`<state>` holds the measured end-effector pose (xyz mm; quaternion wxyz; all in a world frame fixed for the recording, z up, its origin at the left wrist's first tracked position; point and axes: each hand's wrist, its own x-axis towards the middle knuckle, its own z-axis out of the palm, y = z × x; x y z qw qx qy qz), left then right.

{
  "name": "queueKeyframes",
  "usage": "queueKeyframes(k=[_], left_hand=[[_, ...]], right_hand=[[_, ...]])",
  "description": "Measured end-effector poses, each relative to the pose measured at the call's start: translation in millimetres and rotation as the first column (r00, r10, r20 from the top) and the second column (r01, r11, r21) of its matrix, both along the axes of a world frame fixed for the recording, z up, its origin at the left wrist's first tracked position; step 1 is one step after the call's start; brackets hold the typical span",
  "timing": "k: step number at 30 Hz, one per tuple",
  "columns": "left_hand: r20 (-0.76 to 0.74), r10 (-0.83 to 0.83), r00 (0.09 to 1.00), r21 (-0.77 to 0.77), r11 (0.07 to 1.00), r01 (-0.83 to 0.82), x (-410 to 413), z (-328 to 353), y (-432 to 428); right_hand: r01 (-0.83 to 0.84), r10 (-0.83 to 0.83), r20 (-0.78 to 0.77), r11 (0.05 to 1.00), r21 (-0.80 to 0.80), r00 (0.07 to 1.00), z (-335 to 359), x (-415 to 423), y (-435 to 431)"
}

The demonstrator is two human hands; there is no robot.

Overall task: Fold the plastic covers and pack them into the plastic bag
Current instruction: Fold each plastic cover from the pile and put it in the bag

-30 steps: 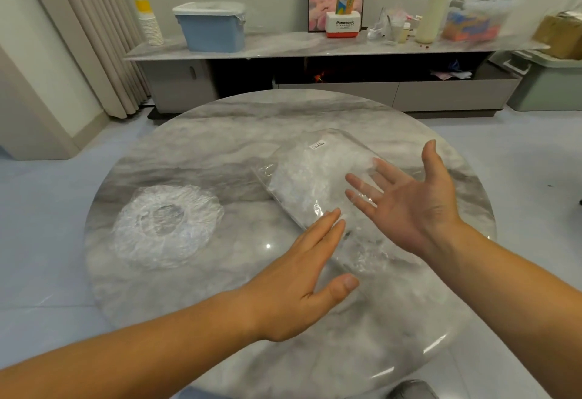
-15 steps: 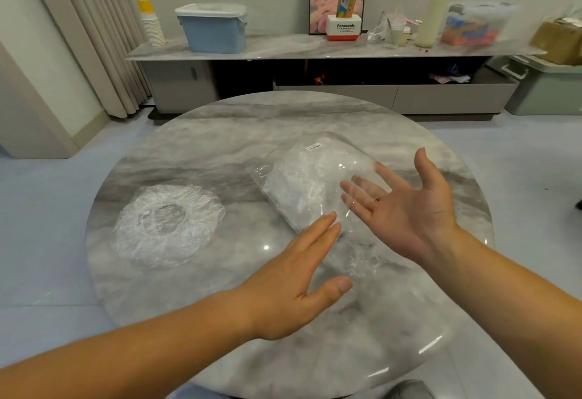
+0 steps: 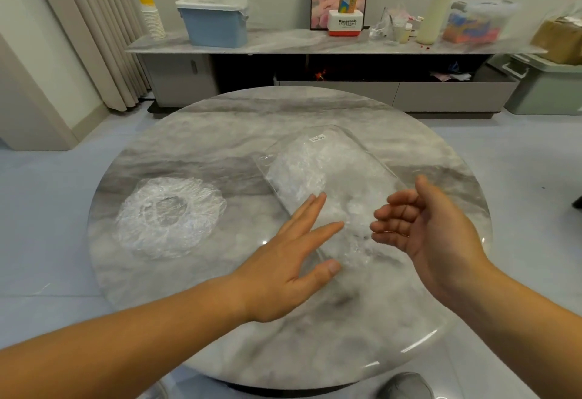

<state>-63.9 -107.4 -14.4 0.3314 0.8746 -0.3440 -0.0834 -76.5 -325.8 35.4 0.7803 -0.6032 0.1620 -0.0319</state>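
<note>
— Clear plastic bag lies mid-surface; one loose cover sits well left.
— We hold nothing: left hand flat, right hand now curled, earlier splayed.

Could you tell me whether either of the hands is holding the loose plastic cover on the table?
No, the loose plastic cover lies alone on the table, while left hand and right hand are open over the plastic bag.

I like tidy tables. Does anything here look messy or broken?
Nothing looks broken or spilled. One plastic cover lies alone, still unfolded, left of the plastic bag, which lies slanted on the round table. Both hands are empty.
</note>
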Motion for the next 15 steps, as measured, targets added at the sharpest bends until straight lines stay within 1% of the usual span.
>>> queueKeyframes(k=[2,3,5,7,9,10,12,15], left_hand=[[0.02,0.105,0.994,-0.041,0.994,-0.105,1.0,3.0,10.8],[0.015,0.191,0.981,-0.033,0.981,-0.191,2.6,4.3,17.9],[0.015,0.383,0.923,0.068,0.921,-0.383,8.6,6.1,38.2],[0.027,0.526,0.85,0.252,0.819,-0.515,16.1,3.8,64.3],[0.04,0.586,0.809,0.413,0.727,-0.548,19.5,-2.6,91.9],[0.041,0.596,0.802,0.463,0.7,-0.544,19.2,-7.6,106.0],[0.023,0.587,0.809,0.509,0.69,-0.515,18.5,-16.9,120.3],[0.011,0.547,0.837,0.527,0.708,-0.47,14.5,-26.9,134.2]], right_hand=[[-0.119,0.121,0.059,0.992,-0.043,0.991,6.3,-4.4,14.7],[-0.205,0.209,0.069,0.977,-0.059,0.975,7.0,-6.2,22.7],[-0.382,0.388,0.033,0.916,-0.126,0.921,3.8,-9.1,42.3],[-0.53,0.532,-0.07,0.808,-0.257,0.844,-5.7,-13.4,60.9],[-0.643,0.636,-0.17,0.656,-0.395,0.753,-17.0,-17.6,76.8],[-0.672,0.659,-0.217,0.585,-0.453,0.72,-23.3,-18.0,84.7],[-0.685,0.648,-0.313,0.463,-0.562,0.695,-37.9,-16.6,88.3],[-0.648,0.58,-0.395,0.325,-0.689,0.712,-56.4,-10.5,92.4]])
